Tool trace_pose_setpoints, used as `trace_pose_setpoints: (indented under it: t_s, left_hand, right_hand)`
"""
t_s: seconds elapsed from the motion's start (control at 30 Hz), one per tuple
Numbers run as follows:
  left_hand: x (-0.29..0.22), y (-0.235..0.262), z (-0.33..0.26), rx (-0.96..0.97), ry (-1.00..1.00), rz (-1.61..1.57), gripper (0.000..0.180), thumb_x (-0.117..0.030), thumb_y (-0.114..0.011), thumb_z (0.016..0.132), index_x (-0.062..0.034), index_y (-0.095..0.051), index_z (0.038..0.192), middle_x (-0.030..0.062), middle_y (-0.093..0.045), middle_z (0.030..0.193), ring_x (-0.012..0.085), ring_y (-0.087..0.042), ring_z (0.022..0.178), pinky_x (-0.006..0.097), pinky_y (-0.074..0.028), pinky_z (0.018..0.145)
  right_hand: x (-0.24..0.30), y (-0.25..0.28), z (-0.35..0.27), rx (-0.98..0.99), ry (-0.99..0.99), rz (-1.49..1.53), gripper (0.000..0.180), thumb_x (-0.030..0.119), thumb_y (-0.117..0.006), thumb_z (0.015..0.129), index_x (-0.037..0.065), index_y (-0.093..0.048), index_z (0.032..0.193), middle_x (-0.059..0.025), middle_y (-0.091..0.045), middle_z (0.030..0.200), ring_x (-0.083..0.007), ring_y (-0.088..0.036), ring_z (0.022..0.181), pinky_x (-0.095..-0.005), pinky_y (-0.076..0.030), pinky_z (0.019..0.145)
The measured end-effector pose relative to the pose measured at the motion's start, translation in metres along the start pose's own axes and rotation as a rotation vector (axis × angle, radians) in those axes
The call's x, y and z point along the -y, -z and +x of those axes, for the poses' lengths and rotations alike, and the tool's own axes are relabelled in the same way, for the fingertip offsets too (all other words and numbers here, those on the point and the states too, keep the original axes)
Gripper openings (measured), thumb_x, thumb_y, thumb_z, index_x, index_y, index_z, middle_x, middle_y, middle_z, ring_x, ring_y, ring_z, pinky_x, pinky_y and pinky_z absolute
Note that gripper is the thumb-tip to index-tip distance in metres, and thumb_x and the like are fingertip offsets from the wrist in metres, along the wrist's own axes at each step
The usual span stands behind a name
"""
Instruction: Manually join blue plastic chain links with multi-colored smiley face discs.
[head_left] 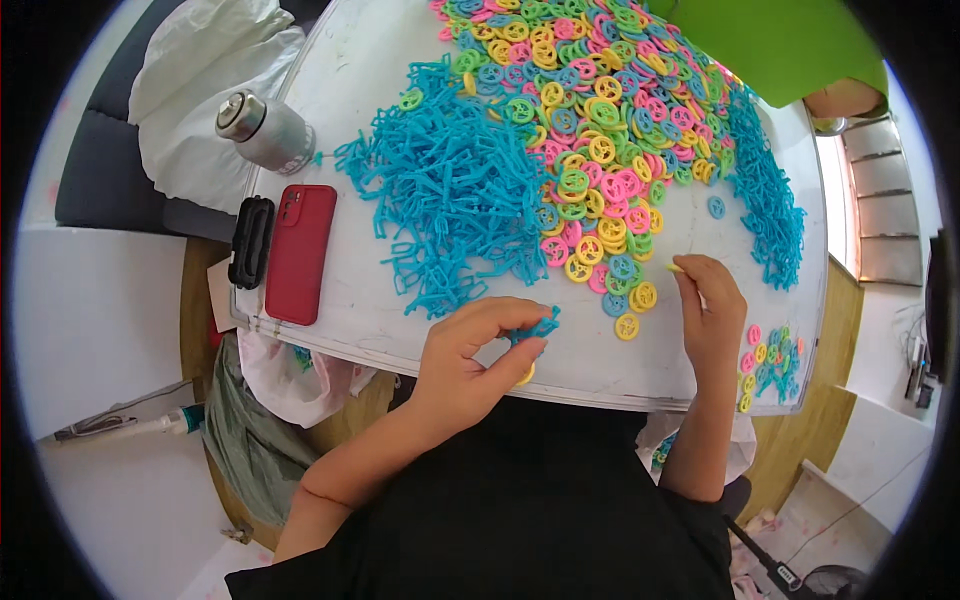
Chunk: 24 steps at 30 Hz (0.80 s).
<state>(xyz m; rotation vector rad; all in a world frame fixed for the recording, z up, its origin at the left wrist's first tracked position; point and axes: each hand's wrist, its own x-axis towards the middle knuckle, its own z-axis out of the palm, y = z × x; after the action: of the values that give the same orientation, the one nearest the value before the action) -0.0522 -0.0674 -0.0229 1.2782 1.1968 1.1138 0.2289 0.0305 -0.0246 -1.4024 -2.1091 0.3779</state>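
Observation:
My left hand [470,360] pinches a small blue plastic frame piece [535,328] together with a yellow wheel piece [526,376] at the white table's near edge. My right hand [708,305] rests on the table and grips a yellow wheel piece [675,267] at its fingertips, beside the heap of pink, yellow, green and blue plastic wheels [590,130]. A big tangle of blue plastic frame pieces [450,190] lies just beyond my left hand. A second strip of blue frame pieces [770,200] runs along the right.
A red phone [300,252] and a black case [250,240] lie at the table's [370,310] left edge, with a metal flask [265,130] behind them. A green sheet [770,45] covers the far right corner. A bag of finished coloured pieces [765,365] hangs at the right.

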Motion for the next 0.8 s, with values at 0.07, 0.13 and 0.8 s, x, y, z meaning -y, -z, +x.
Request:
trace_pose_setpoints:
  t_s: [0.07,0.13,0.8]
  left_hand:
    - [-0.004,-0.004,0.002,-0.017,0.053,-0.064,0.028,0.004,-0.068,0.088,-0.0002,-0.065,0.115,0.0086,-0.064,0.121,0.0159,-0.061,0.105,0.030,-0.049,0.093]
    - [-0.003,-0.006,-0.002,-0.029,0.110,-0.123,0.028,0.004,-0.068,0.088,-0.0002,-0.065,0.115,0.0095,-0.065,0.122,0.0170,-0.062,0.109,0.031,-0.049,0.095]
    - [-0.004,-0.013,0.000,-0.153,-0.343,0.517,0.035,-0.006,-0.081,0.076,-0.0064,-0.068,0.108,0.0105,-0.073,0.107,0.0301,-0.070,0.088,0.036,-0.054,0.076]
  right_hand:
    - [0.030,0.007,-0.004,0.047,-0.111,0.366,0.015,-0.005,-0.062,0.089,-0.004,-0.067,0.103,-0.0139,-0.067,0.103,-0.0218,-0.065,0.088,-0.0312,-0.053,0.077]
    - [0.064,0.000,-0.008,0.188,-0.207,1.000,0.011,-0.004,-0.061,0.091,-0.005,-0.064,0.101,-0.0156,-0.065,0.102,-0.0175,-0.064,0.088,-0.0299,-0.054,0.074]
    - [0.103,-0.034,-0.016,0.267,-0.551,1.073,0.017,0.006,-0.063,0.096,-0.004,-0.060,0.110,-0.0070,-0.065,0.089,-0.0113,-0.065,0.079,-0.0297,-0.060,0.072]
